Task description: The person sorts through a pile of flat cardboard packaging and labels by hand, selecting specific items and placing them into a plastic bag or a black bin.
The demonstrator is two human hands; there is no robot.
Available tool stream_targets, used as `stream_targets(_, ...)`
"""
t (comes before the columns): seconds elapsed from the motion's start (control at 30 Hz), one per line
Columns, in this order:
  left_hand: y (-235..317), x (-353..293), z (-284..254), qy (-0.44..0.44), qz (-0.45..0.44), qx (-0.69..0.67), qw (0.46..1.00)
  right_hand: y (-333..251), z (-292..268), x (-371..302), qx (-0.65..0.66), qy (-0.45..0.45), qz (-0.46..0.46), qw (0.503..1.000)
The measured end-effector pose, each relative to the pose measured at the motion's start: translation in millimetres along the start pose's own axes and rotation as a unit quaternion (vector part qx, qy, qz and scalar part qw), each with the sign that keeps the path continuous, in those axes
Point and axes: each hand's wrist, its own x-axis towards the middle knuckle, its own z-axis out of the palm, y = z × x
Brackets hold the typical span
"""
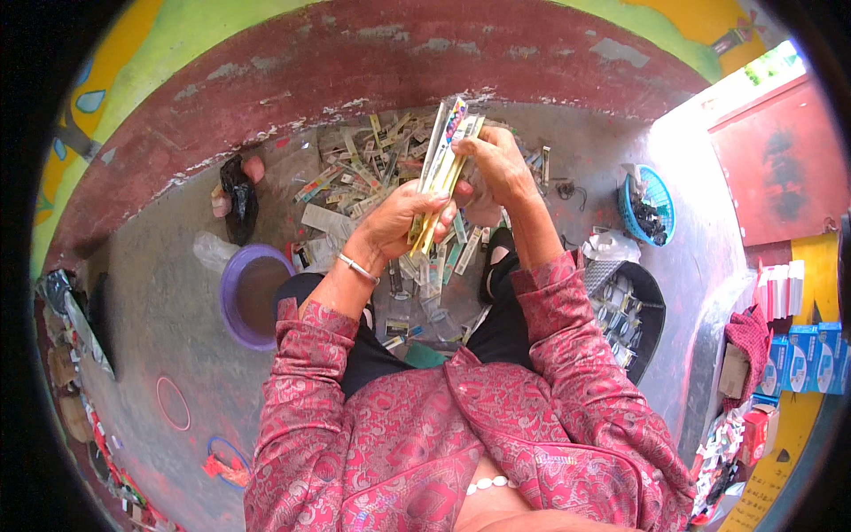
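A grey concrete floor [155, 324] spreads out beneath the seated person, bounded ahead by a curved maroon wall [399, 53] with flaking paint. The person's red patterned jacket [425, 434] fills the lower middle of the view. On the floor in front lies a loose heap of slim packets [363, 173], reaching back between the feet. Beside the right sleeve stands a black tub [657, 310] with more packets in it; a purple basin [230, 306] sits off to the left, and a turquoise basket [667, 202] containing dark material is farther out to the right.

The left hand [397, 222] is wrapped round the lower part of a fanned bundle [436, 184], its thumb pressed on top. The right hand [501, 164] pinches the bundle's upper part under its thumb; its other fingers are partly hidden. The bundle is raised above the heap, slanting up to the right, mostly yellowish, with one multicoloured piece. A silver-coloured bracelet [356, 268] circles the left wrist.
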Motion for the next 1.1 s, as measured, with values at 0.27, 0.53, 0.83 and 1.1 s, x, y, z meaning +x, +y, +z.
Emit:
stream_targets(0.27, 2, 3, 4, -0.041, 0.014, -0.011, 0.999, -8, 4, -2, 0.112, 0.003, 0.023, 0.993)
stream_targets(0.53, 6, 1, 7, -0.027, 0.010, -0.008, 1.000, -2, 1, -1, 0.043, 0.022, -0.024, 0.999)
stream_targets(0.83, 1, 3, 10, -0.061, -0.026, -0.049, 0.997, -8, -44, 21, 0.025, 0.223, -0.140, 0.964)
stream_targets(1.1, -9, 1, 19, -0.029, -0.066, 0.115, 0.991, 4, -38, 20, 0.016, 0.008, -0.048, 0.999)
